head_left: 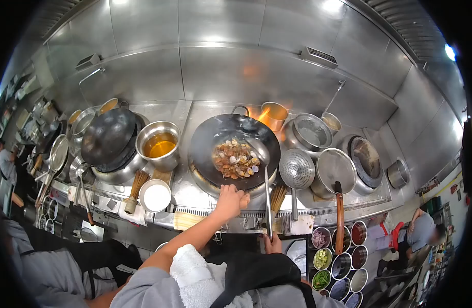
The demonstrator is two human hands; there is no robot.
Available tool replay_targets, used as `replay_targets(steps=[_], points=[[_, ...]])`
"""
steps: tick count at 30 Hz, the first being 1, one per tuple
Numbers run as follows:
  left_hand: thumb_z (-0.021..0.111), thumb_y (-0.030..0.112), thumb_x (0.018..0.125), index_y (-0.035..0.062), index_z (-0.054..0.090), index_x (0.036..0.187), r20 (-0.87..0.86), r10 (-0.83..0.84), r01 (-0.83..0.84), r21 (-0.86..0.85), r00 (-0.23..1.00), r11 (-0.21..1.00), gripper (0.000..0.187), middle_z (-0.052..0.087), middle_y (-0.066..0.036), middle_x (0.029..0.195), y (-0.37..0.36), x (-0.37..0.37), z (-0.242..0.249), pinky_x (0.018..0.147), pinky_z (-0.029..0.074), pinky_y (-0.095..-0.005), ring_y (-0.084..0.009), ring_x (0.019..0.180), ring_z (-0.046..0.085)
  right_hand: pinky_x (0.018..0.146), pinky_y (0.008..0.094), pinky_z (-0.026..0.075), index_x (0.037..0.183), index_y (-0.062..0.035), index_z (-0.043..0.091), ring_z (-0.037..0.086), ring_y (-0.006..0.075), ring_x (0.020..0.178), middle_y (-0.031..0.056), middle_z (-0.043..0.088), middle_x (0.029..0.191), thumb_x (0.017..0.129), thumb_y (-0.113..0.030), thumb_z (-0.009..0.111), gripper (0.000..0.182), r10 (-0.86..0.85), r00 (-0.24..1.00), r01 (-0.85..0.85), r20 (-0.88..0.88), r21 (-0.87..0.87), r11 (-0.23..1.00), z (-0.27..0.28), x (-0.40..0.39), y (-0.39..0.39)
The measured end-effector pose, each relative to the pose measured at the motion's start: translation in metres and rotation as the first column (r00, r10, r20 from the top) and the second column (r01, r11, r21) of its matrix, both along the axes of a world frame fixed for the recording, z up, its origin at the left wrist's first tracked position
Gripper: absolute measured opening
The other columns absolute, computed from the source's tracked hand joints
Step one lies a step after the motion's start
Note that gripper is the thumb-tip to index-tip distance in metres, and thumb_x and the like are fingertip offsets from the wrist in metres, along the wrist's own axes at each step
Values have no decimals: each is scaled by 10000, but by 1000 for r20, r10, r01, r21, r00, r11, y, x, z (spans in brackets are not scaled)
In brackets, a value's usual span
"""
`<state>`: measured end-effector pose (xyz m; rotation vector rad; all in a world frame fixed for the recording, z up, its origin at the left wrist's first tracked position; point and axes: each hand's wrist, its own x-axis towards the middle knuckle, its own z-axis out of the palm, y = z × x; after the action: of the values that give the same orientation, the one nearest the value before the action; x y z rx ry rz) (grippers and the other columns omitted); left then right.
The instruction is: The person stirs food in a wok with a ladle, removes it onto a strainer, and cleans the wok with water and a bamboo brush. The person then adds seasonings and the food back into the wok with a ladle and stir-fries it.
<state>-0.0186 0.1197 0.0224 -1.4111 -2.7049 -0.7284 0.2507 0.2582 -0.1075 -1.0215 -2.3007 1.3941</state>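
Observation:
A large black wok (207, 136) sits on the burner in front of me, with clams (236, 160) in brown sauce at its bottom. My left hand (229, 200) is closed at the wok's near edge, beside a short tan piece (244, 200) that looks like its handle. Lower and to the right, my right hand (272, 243) grips the long metal handle of a ladle (268, 197). The ladle's bowl rests inside the wok, at the right of the clams. Flames rise behind the wok's far right rim.
Left stand a pot of amber oil (159, 146), a white bowl (155, 195) and a bamboo brush (137, 191). Right lie a perforated skimmer (297, 169) and a mesh strainer (336, 170). Several ingredient tins (322, 258) sit lower right. Another person (66, 262) is close at left.

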Motion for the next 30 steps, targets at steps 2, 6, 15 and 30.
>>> replay_targets(steps=[2, 6, 15, 30], points=[[782, 163, 715, 80, 727, 1082, -29, -6, 5, -38, 1000, 999, 380, 568, -201, 1166, 1, 3, -1, 1170, 323, -618, -414, 1183, 519, 527, 364, 434, 959, -8, 598, 541, 175, 535, 80, 577, 645, 1013, -276, 675, 285, 32, 993, -27, -111, 42, 999, -16, -10, 6], [784, 191, 700, 70, 743, 972, -55, -46, 51, 87, 997, 995, 300, 560, -190, 1163, 1, 9, -15, 1147, 334, -617, -411, 1150, 530, 444, 300, 396, 907, -53, 560, 477, 113, 465, 19, 545, 634, 1036, -305, 651, 297, 22, 988, -80, -155, -385, 919, 24, -12, 24], [869, 217, 649, 28, 750, 931, -119, -62, 78, 135, 991, 988, 360, 538, -195, 1322, 13, 30, -23, 1136, 339, -578, -417, 1246, 512, 425, 249, 411, 1049, -68, 583, 507, 80, 461, -11, 531, 617, 1045, -285, 653, 228, -258, 906, 61, -336, -500, 864, 170, 169, 49], [833, -28, 781, 29, 640, 1222, 931, -334, 1, 337, 150, 941, 484, 705, -124, 1249, 36, 296, -62, 920, 590, -372, -204, 1081, 699, 411, 257, 366, 1345, -117, 529, 404, 78, 448, -22, 439, 673, 1079, -250, 576, 301, -696, 707, 329, -124, -814, 479, 161, 435, -6]])
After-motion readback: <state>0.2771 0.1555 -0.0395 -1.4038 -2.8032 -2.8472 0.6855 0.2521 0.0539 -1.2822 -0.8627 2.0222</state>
